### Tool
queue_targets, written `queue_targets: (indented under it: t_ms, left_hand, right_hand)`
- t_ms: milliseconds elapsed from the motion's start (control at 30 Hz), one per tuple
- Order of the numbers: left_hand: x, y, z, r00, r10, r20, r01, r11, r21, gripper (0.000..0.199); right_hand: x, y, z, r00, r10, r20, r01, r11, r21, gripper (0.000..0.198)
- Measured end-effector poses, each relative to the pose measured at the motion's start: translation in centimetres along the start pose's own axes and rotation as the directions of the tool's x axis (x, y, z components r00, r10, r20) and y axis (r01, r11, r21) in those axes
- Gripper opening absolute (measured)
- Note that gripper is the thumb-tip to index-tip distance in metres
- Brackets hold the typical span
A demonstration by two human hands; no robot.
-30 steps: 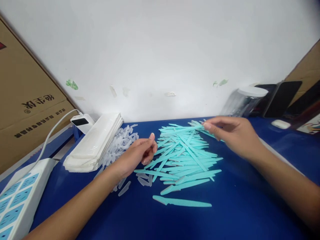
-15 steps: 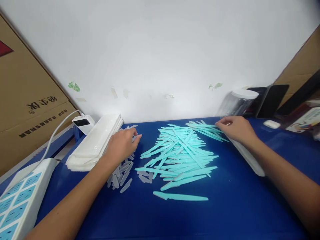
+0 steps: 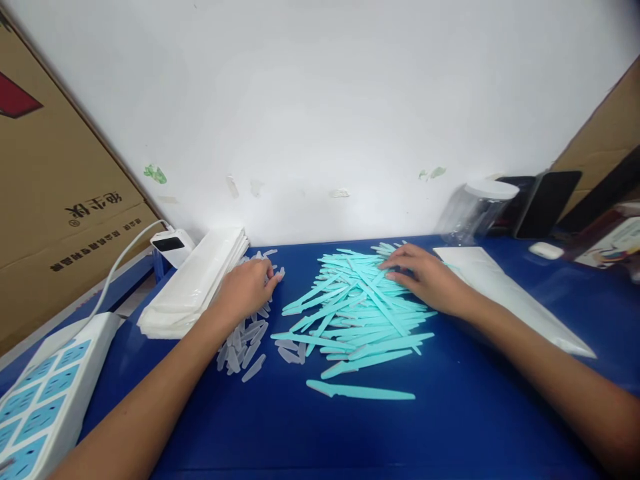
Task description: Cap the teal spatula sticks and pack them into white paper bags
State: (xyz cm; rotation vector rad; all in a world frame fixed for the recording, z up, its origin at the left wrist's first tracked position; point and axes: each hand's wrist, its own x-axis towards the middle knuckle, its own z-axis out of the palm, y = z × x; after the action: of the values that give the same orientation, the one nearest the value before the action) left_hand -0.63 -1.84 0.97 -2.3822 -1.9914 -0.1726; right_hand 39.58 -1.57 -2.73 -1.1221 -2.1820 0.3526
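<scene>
Many turquoise eyebrow razors (image 3: 360, 313) lie in a loose pile on the blue table, one of them apart at the front. Beside them, to the left, are scattered translucent plastic blade caps (image 3: 245, 343). My left hand (image 3: 247, 287) rests over the back of the caps, its thumb and forefinger pinched around a small cap (image 3: 281, 273). Over the upper right of the pile, my right hand (image 3: 425, 277) has its thumb and fingers apart and touches the razors. The small group of razors at the back is partly hidden behind it.
At left, a stack of white plastic bags (image 3: 195, 287), a white power bank (image 3: 173, 247) and a power strip (image 3: 60, 380). On the right, a flat white bag (image 3: 505, 293), a clear jar (image 3: 473, 210), a dark phone (image 3: 550, 203) and an earbud case (image 3: 546, 250). A wall stands behind.
My right hand has moved left from the white bag onto the razor pile, uncovering the bag. My left hand stays over the caps, and a cap now shows at its fingertips.
</scene>
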Motion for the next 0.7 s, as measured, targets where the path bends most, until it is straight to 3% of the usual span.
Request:
queue_targets:
  t_ms: [167,400,600,700]
  left_hand:
    - [0.0,0.1,0.1,0.996,0.060,-0.065,-0.064,0.996,-0.062,0.025]
    - [0.2,0.0,0.3,0.997,0.072,-0.001,-0.072,0.987,-0.143,0.022]
    - [0.2,-0.1,1.5,0.980,0.128,-0.149,-0.146,0.983,-0.115,0.021]
    - [0.3,0.0,2.0,0.976,0.144,-0.162,-0.160,0.983,-0.092,0.021]
  right_hand:
    - [0.2,0.2,-1.0,0.998,0.056,0.030,-0.057,0.998,0.031,0.035]
    - [0.4,-0.7,-1.8,0.990,0.093,0.102,-0.101,0.993,0.068,0.035]
    - [0.5,-2.3,-2.4,0.985,0.163,0.059,-0.168,0.982,0.082,0.039]
    - [0.5,-2.7,-2.7,0.974,0.217,0.070,-0.224,0.967,0.121,0.046]
